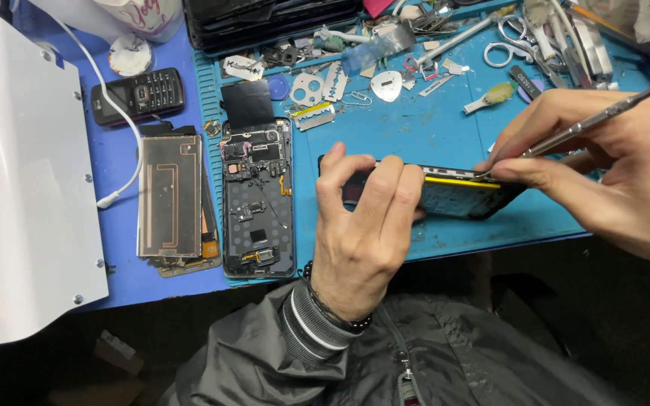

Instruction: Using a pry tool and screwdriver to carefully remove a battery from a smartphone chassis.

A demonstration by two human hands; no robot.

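Grey jacket sleeve with a striped knit cuff (302, 331) sits lowest in view, leading up to the left hand (359, 225), which wears a dark bead bracelet (340, 316) at the wrist. Left hand fingers are curled closed over the near end of a dark opened phone body with a yellow strip along its upper edge (453, 192), steadying it on edge. This phone body rests on the blue work mat (430, 135), near the mat's front edge.

Right hand (603, 165) is positioned to the right of the phone body. Its fingers are pinched shut around a thin silver metal tool (603, 116); the tool tip meets the phone body's yellow strip.

Left of the phone body, well apart from it, lies a second black phone frame with exposed internal boards (257, 199), flat on the mat's left edge. Further left again lies a copper-coloured rectangular coil sheet (171, 195), then a white cable (118, 113) and a white flat machine panel (24, 180). Behind the coil sheet sits a small black keypad phone (137, 94). Beyond the phone body, at the mat's far side, lie scattered razor blades, silver picks and scissors (513, 37).
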